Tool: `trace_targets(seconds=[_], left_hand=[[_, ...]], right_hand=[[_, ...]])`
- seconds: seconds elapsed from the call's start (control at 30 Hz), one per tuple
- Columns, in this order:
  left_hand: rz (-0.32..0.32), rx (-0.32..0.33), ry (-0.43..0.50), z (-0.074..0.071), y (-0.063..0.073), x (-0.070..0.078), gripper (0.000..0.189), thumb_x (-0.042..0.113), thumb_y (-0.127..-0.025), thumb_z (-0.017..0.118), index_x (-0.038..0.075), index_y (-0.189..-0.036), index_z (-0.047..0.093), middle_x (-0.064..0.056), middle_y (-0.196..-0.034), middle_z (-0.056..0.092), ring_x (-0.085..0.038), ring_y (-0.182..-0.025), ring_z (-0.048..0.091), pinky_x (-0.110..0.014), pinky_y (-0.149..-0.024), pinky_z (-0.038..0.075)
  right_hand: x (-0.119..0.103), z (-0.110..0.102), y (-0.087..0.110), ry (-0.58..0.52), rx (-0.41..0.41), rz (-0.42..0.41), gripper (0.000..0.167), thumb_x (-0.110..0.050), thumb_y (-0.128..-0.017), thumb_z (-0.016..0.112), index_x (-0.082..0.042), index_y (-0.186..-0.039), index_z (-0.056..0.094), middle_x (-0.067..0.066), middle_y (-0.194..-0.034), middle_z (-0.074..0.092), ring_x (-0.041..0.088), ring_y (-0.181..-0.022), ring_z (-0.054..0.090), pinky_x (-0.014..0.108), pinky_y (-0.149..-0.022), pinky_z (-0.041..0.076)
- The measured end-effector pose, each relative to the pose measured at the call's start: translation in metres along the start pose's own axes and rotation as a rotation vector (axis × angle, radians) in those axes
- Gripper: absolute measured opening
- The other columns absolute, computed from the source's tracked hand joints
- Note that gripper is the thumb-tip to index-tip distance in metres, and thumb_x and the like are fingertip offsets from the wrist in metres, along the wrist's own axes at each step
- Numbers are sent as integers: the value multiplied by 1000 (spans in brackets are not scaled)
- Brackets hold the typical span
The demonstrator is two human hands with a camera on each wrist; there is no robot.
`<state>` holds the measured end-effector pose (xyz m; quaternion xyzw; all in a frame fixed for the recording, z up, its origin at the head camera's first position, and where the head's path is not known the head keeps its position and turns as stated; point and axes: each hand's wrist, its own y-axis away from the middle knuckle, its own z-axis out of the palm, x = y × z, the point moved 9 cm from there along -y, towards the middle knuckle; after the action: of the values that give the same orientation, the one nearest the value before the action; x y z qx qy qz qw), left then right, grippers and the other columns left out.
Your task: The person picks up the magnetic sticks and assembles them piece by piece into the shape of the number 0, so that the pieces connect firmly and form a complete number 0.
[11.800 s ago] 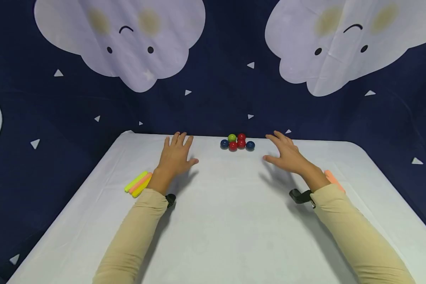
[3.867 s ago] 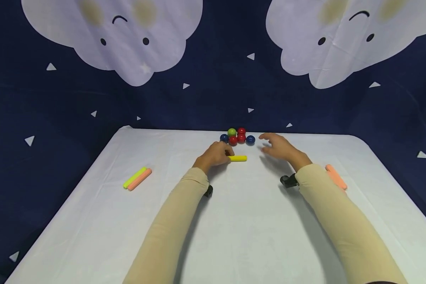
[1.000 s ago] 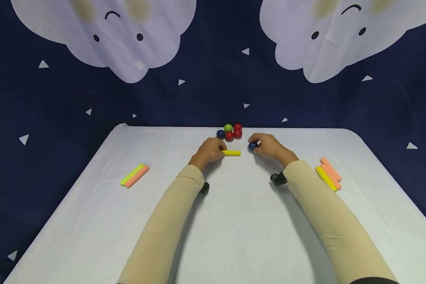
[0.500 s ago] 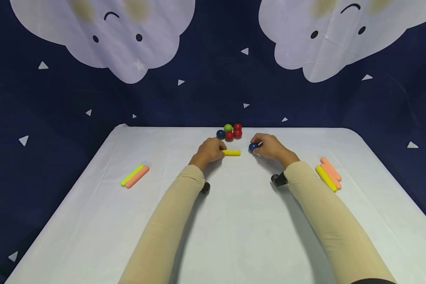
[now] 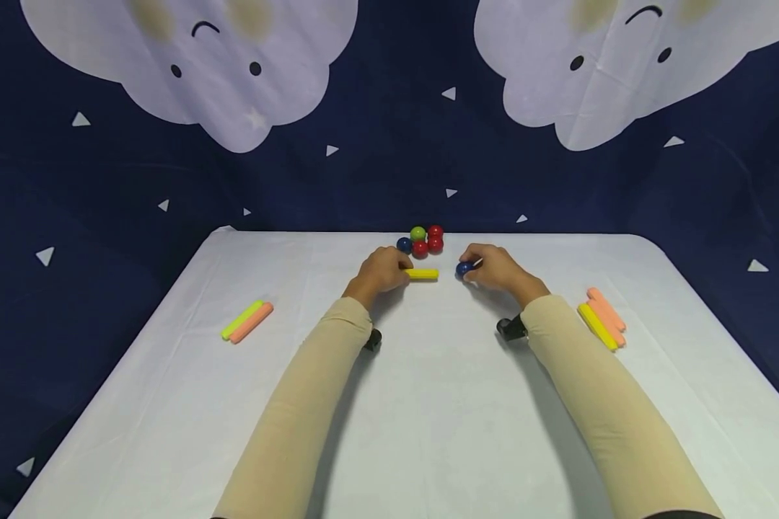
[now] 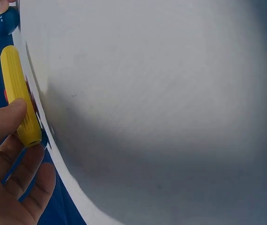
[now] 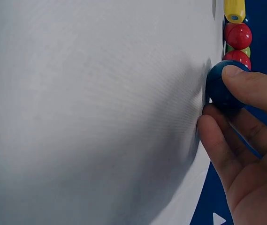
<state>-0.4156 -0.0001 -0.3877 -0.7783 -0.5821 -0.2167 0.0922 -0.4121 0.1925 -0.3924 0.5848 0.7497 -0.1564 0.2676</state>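
Observation:
My left hand [image 5: 383,269] pinches a ribbed yellow stick [image 5: 423,274] near one end. In the left wrist view, the thumb presses on the yellow stick [image 6: 14,75], which has a hole in its end. My right hand [image 5: 497,268] grips a glossy dark blue ball [image 5: 464,269] between thumb and fingers. Seen from the right wrist, the thumb lies over the blue ball [image 7: 220,86]. A small gap separates the stick's free end from the ball in the head view. Both are close over the white table near its far edge.
Behind the hands sit a green ball [image 5: 417,233], several red balls [image 5: 436,245] and another blue ball [image 5: 404,245]. At left lie a lime stick [image 5: 241,321] and an orange stick [image 5: 252,323]. Orange sticks [image 5: 606,311] and a yellow stick [image 5: 597,326] lie right, on the white table [image 5: 441,418].
Both hands were open earlier. My left hand took the yellow stick from the left group; my right hand then took the blue ball. In the last half second, the stick has shifted slightly away from me.

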Motion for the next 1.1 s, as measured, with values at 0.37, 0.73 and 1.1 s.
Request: trace_targets(seconds=[0.37,0.73,1.1], left_hand=[[38,27,-19,-4,-5,6,29,14,-90,68,15,-119,73,-3,-116,72,-20,-107,61,-36,-99,49],[51,26,9,-1,-4,11,28,13,-90,68,14,-118,73,-5,-114,72,-21,-104,61,-37,-99,49],[79,23,4,7,-7,24,26,14,-91,67,13,-116,74,-5,-113,72,-20,-103,61,-36,-98,50]], right_hand=[[1,0,0,-43,16,-4,30,-4,-87,69,-4,-116,62,22,-131,62,37,-117,62,45,-95,52],[4,1,-1,-19,10,14,30,-6,-88,69,-5,-117,61,21,-133,61,37,-119,61,46,-97,51],[-7,2,2,-42,22,-18,30,-3,-86,71,-3,-115,63,22,-129,64,37,-116,64,45,-95,53]])
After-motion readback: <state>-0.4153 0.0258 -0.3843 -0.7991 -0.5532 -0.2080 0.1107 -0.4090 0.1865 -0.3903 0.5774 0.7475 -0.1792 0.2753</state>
